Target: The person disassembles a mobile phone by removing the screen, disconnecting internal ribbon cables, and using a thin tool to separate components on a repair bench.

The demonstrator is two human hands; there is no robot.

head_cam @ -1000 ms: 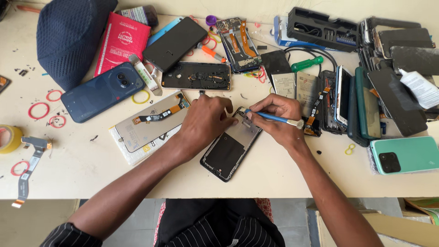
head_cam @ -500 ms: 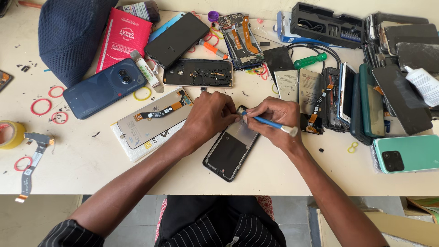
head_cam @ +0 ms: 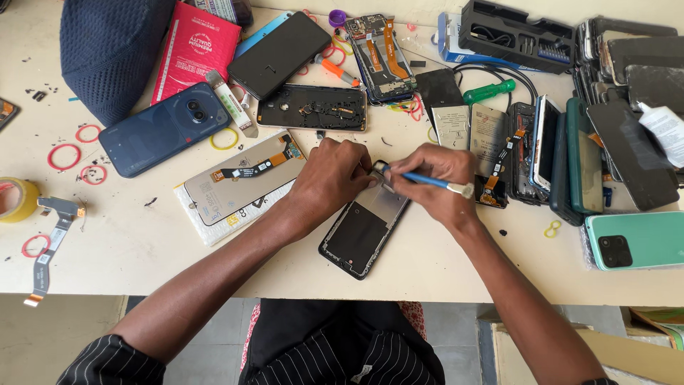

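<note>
Both hands [head_cam: 388, 178] atop opened phone [head_cam: 365, 232]

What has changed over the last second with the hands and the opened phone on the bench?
Very little. The right hand has kept the blue-handled tool and turned it slightly, its tip staying at the top end of the opened phone. The left hand has stayed pressed on that same end. The phone lies at the same slant, and the dark blue phone and green phone have not moved.

A cream-coloured surface [head_cam: 142, 249], scuffed and speckled with dark bits, evenly lit; grey tiled floor [head_cam: 214, 349] shows beneath it
</note>
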